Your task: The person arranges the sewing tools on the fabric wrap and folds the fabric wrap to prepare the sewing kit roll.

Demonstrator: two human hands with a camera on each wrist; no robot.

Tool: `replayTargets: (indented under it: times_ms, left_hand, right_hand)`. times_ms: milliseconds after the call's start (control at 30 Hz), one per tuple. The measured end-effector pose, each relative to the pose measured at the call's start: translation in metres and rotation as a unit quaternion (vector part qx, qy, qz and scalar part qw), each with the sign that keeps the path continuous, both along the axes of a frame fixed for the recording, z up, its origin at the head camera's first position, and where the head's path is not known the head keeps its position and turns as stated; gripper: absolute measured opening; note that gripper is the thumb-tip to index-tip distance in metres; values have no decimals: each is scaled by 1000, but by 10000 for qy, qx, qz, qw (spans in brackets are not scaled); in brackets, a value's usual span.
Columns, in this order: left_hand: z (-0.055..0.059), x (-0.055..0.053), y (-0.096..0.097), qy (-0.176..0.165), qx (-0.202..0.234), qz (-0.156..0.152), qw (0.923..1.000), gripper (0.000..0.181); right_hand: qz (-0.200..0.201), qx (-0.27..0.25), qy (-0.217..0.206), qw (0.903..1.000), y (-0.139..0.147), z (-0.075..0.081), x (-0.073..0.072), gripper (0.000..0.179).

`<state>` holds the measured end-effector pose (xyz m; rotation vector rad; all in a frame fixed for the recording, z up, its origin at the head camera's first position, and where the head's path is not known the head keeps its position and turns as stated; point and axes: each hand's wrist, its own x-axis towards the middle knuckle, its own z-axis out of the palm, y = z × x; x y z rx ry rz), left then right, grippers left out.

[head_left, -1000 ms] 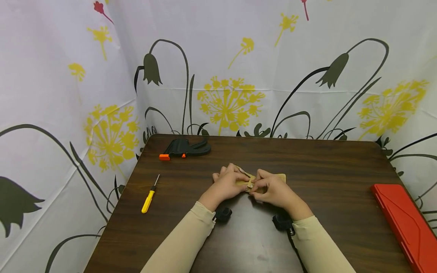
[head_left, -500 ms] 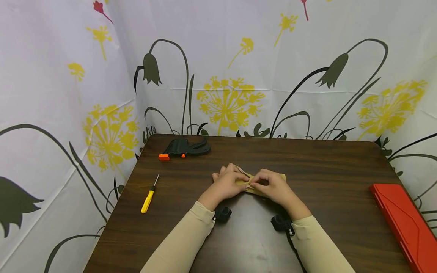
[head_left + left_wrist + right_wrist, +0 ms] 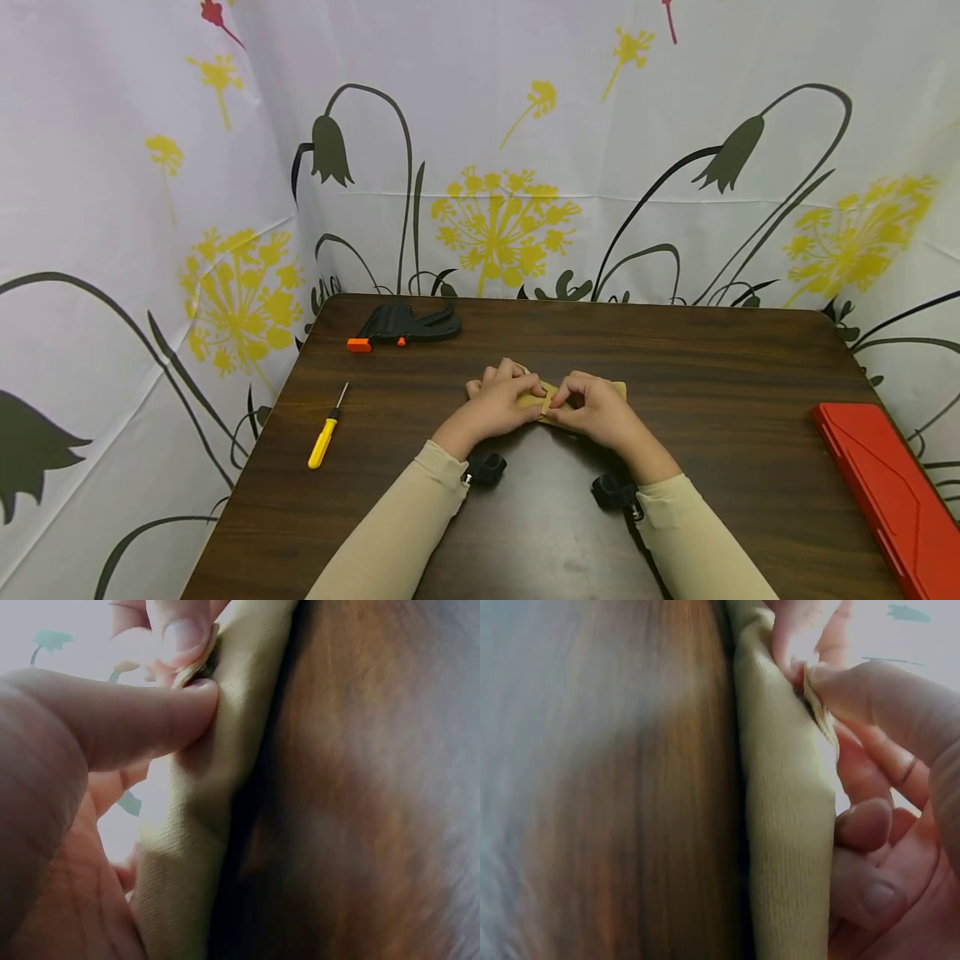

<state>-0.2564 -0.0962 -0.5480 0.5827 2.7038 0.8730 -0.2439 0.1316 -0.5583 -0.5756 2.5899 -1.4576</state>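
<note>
A tan ribbed cloth piece (image 3: pixel 787 802), folded and roughly pouch-like, lies near the middle of the table under both hands. My left hand (image 3: pixel 491 404) grips its left part, with the thumb (image 3: pixel 161 716) pressed beside a small cloth tab (image 3: pixel 821 720). From the other side, my right hand (image 3: pixel 606 410) pinches that tab between thumb and index finger. In the left wrist view, a small dark gap shows under the tab, right by the left thumb tip. My hands hide much of the cloth in the head view.
On the left lies a yellow-handled screwdriver (image 3: pixel 324 437). Behind it sits a black bar clamp (image 3: pixel 405 324) with orange pads. A red case (image 3: pixel 888 492) lies along the right edge of the brown wooden table (image 3: pixel 720 358). A flower-print curtain (image 3: pixel 510 125) hangs behind.
One second ago a small shiny metal piece showed at the tab; now the tab covers that spot. My right fingers have shifted slightly toward the left thumb, which has barely moved.
</note>
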Motion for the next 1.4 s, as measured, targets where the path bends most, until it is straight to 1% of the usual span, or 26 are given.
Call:
replayTargets:
  times_ms: [133, 267, 300, 400, 500, 533, 600, 667, 733, 800, 900, 967, 1000, 1100, 1233, 1300, 1400]
  left_hand:
    - [2, 2, -3, -152, 65, -30, 9999, 7]
    - [5, 5, -4, -260, 80, 49, 9996, 7]
    - [3, 4, -5, -232, 90, 58, 9997, 8]
    - [5, 5, -5, -218, 108, 98, 9997, 8]
    - [3, 3, -7, -214, 123, 104, 9996, 9]
    - [5, 2, -8, -257, 106, 93, 9996, 10]
    - [3, 0, -11, -300, 47, 12, 9995, 14]
    - [3, -1, -15, -354, -46, -137, 9993, 21]
    - [8, 1, -19, -404, -150, -299, 9986, 30]
    - [12, 2, -22, -387, -249, -415, 9981, 39]
    - [15, 5, -23, -309, -451, -535, 9971, 51]
    - [15, 6, -23, -261, -577, -578, 9963, 59]
    - [15, 7, -23, -245, -617, -596, 9960, 62]
    - [11, 6, -22, -131, -764, -627, 9950, 68]
    - [4, 7, -20, 20, -822, -612, 9947, 69]
    - [2, 9, -20, 15, -834, -595, 9947, 68]
    - [-2, 12, -22, -4, -852, -571, 9947, 66]
  right_hand:
    - [-218, 148, -9, 9997, -5, 4, 4, 17]
    - [-368, 388, 41, 9986, -11, 9, 8, 20]
    - [-396, 469, 79, 9981, -12, 10, 9, 20]
    - [-452, 648, 204, 9967, -15, 11, 9, 21]
    - [-472, 700, 278, 9960, -18, 10, 7, 21]
    - [-456, 705, 285, 9961, -18, 10, 7, 21]
    - [-373, 725, 278, 9963, -19, 10, 6, 20]
    - [-261, 771, 289, 9963, -19, 10, 5, 19]
    - [-190, 817, 334, 9959, -19, 10, 4, 19]
    - [-278, 937, 478, 9941, -18, 9, 4, 17]
    - [-630, 1134, 870, 9877, -16, 6, 3, 15]
    - [-869, 1311, 1181, 9805, -14, 3, 2, 14]
    - [-928, 1350, 1295, 9780, -14, 1, 0, 14]
    - [-944, 1403, 1474, 9745, -12, -1, -4, 15]
    - [-790, 1330, 1188, 9808, -10, -4, -4, 14]
    - [-712, 1257, 978, 9847, -9, -6, -3, 12]
    - [-606, 1228, 755, 9877, -7, -8, -1, 10]
